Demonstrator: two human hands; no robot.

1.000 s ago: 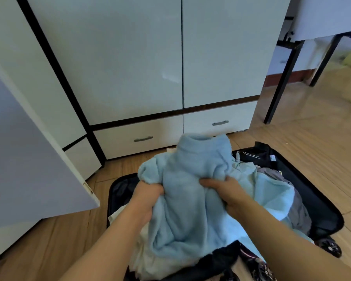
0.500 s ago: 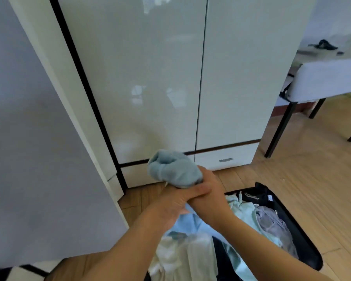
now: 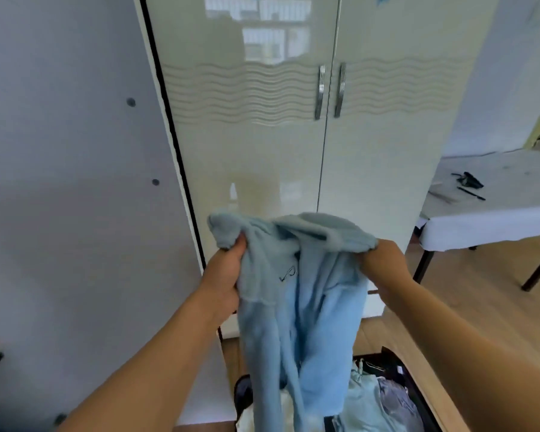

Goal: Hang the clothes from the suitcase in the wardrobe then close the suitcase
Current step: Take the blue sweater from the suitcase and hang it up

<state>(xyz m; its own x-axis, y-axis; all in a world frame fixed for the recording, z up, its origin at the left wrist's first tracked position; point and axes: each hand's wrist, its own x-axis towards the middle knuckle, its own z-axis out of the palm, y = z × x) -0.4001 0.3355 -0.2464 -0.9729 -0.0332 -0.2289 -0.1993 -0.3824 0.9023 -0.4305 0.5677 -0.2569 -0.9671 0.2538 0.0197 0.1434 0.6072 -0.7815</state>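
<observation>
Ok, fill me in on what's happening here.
A person is unpacking. The left hand and right hand each grip the top of a light blue fleece garment, holding it up so it hangs down over the open suitcase on the floor. More clothes lie in the suitcase. The two wardrobe doors straight ahead are shut; an open door panel stands at the left. Nothing is on a hanger yet.

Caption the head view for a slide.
Both hands, left and right, hold up a light blue fleece garment before closed wardrobe doors.
</observation>
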